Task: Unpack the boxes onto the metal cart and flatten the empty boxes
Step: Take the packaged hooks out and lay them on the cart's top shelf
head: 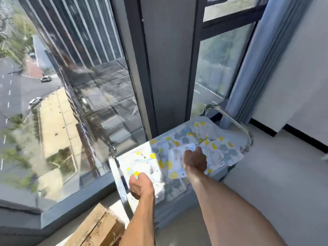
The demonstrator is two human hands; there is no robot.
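Metal cart (247, 137) under flat packets (179, 139), both hands' grips clamped on packets, cardboard box (95, 228) beside.

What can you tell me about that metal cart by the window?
The metal cart stands on the floor against the window, next to a blue-grey curtain. It looks like grey metal, with a curved tubular handle at its far end. Its flat top is almost covered by overlapping white packets printed with yellow and grey shapes. Both hands, left and right, grip packets on it.
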